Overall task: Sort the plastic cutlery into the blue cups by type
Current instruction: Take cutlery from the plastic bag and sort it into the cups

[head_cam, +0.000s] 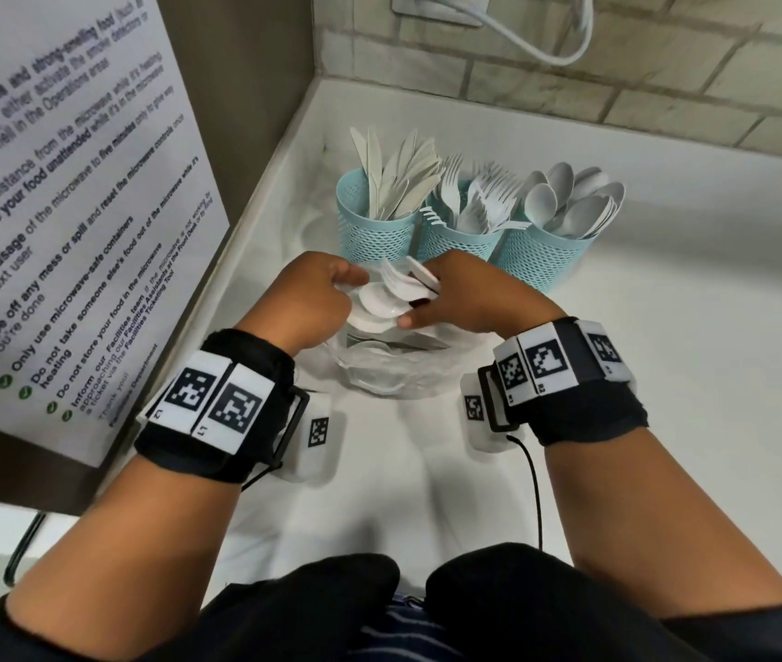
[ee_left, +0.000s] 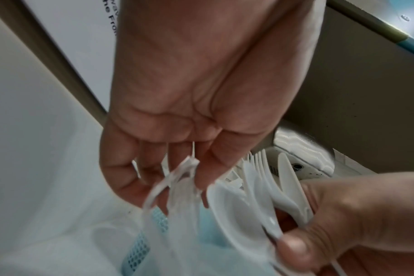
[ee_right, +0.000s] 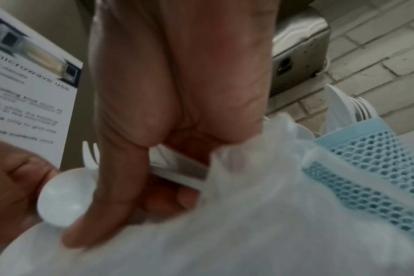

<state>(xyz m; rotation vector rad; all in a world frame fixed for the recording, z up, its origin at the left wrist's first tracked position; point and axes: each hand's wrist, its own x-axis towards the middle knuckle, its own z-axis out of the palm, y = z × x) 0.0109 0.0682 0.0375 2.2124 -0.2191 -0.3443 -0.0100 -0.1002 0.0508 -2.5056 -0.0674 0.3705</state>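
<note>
Three blue mesh cups stand in a row at the counter's back: knives in the left cup (head_cam: 370, 226), forks in the middle cup (head_cam: 463, 241), spoons in the right cup (head_cam: 542, 255). In front of them lies a clear plastic bag (head_cam: 379, 370) with more white cutlery inside. My left hand (head_cam: 346, 284) pinches the bag's crumpled edge (ee_left: 186, 166). My right hand (head_cam: 420, 303) grips a bundle of white cutlery (head_cam: 394, 289) at the bag's mouth. In the bundle (ee_left: 255, 198) I see spoon bowls foremost, with fork tines and a knife behind. Both hands nearly touch.
A printed notice (head_cam: 69, 207) covers the brown panel on the left, close to my left arm. The tiled wall (head_cam: 618, 78) carries a socket and white cable (head_cam: 537, 40). A white counter (head_cam: 690, 375) stretches to the right. A metal appliance (ee_right: 300, 46) stands behind the cups.
</note>
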